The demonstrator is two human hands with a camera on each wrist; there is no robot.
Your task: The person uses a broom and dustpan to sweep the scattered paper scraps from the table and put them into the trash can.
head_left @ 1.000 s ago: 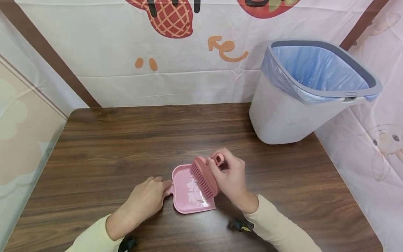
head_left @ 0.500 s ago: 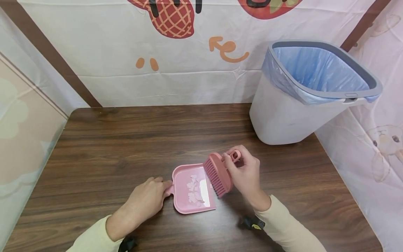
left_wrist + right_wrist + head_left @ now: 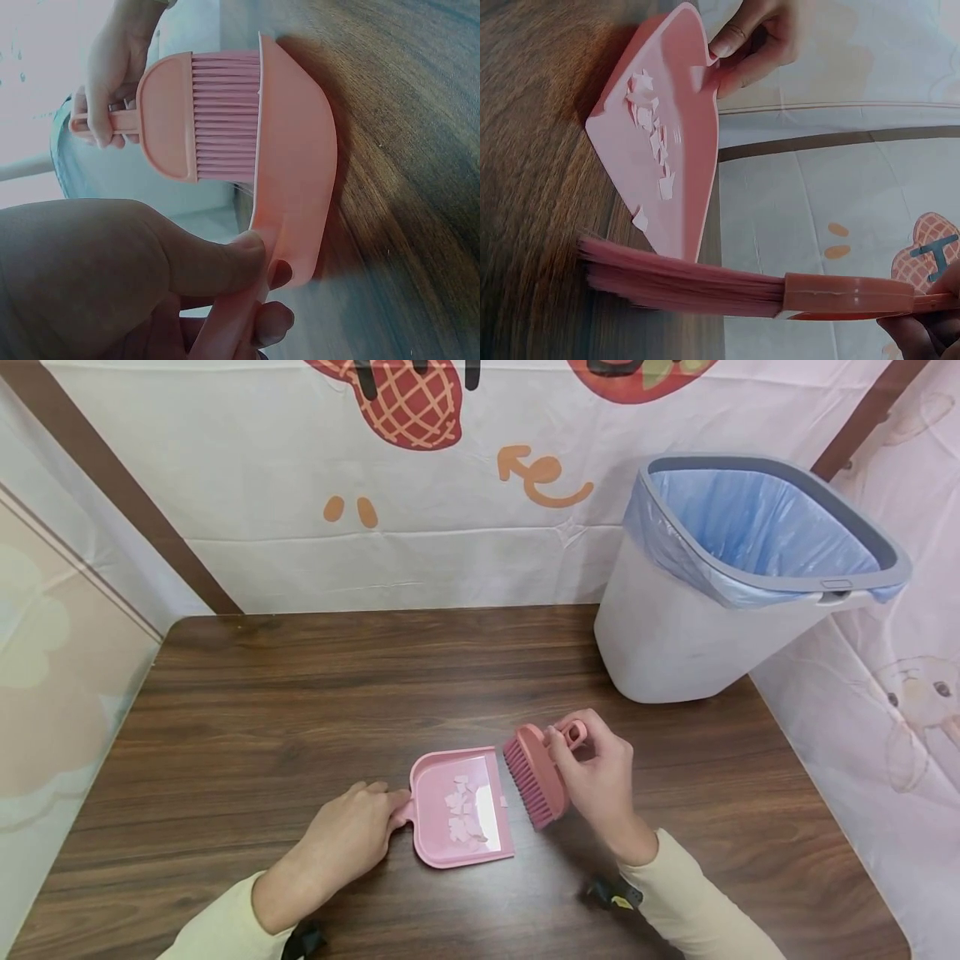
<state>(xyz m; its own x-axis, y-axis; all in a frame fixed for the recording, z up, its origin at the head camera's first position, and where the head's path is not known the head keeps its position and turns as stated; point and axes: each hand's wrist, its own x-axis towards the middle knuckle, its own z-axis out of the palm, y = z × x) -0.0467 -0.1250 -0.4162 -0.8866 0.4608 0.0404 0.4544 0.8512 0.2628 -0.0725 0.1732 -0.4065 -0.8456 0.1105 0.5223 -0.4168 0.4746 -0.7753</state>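
My left hand (image 3: 352,831) grips the handle of a pink dustpan (image 3: 431,852) lying on the wooden table. Several torn white paper scraps (image 3: 646,112) sit inside the pan, and one scrap (image 3: 640,219) lies at its front lip. In my right hand (image 3: 596,768) is a pink hand brush (image 3: 542,772), pinched by its handle. The brush stands just right of the pan's lip, bristles (image 3: 675,281) down toward the table. In the left wrist view, my left thumb (image 3: 225,262) presses on the top of the pan's handle.
A white trash bin (image 3: 667,635) with a grey rim and a blue bag liner (image 3: 757,518) stands at the table's back right corner. A printed cloth (image 3: 285,568) hangs behind the wooden table (image 3: 315,693).
My right hand has drawn the brush from over the dustpan to the right, past its lip, uncovering the scraps and one piece at the edge. The left hand and dustpan have stayed put.
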